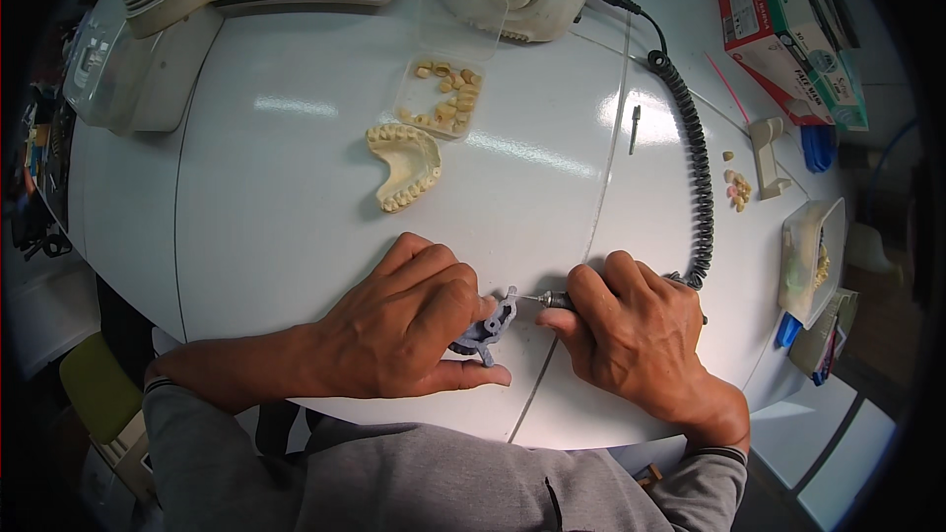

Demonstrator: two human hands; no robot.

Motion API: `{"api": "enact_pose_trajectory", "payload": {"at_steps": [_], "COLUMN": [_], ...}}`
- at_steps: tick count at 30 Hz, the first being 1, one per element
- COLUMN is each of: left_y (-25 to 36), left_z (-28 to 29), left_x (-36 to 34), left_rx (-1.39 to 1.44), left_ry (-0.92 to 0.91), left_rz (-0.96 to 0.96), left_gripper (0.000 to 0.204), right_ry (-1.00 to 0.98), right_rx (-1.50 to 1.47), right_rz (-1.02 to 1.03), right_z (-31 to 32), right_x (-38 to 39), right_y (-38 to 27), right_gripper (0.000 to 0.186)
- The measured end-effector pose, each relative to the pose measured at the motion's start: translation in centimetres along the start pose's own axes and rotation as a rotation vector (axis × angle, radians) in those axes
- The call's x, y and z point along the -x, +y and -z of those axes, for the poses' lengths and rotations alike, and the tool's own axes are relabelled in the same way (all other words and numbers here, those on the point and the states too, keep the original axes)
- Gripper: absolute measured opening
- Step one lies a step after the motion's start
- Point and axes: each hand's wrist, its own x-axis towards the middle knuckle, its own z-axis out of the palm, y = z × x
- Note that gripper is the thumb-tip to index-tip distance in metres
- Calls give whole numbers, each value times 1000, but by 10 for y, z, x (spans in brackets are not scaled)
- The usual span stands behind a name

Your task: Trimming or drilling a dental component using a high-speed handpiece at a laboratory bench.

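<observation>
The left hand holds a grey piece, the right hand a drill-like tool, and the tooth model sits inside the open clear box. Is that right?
Not quite: the tooth model isn't inside the open clear box; the head view shows it on the white table, outside the box. The left hand does hold the grey piece, and the right hand the drill-like tool.

Beyond the fingers (pixel 623 271) of the right hand (pixel 645 345), far up and to their right, large printed lettering stands on a red-and-white carton (pixel 746 12) and on the green-and-white carton (pixel 823 79) just beside it; the finer lines on the red one's pale panel are too small to read. Level with those fingers but well off to their right, a small packet (pixel 833 340) bears coloured marks, too blurred to make out.
</observation>
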Motion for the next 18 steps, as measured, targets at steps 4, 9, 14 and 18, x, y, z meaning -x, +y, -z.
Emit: {"api": "enact_pose_trajectory", "payload": {"at_steps": [4,9,14,18], "left_y": [-1,0,0,-1], "left_z": [-1,0,0,-1], "left_x": [0,0,0,0], "left_rx": [6,1,3,5], "left_ry": [-6,-3,-7,-4], "left_rz": [-1,-3,3,2], "left_gripper": [73,73,73,73], "right_ry": [-3,11,15,21], "right_rx": [-18,-28,-18,-41], "right_rz": [27,44,52,82], "right_z": [1,2,2,1], "right_x": [0,0,-1,0], "right_y": [3,4,5,8], "right_gripper": [43,42,43,44]}}
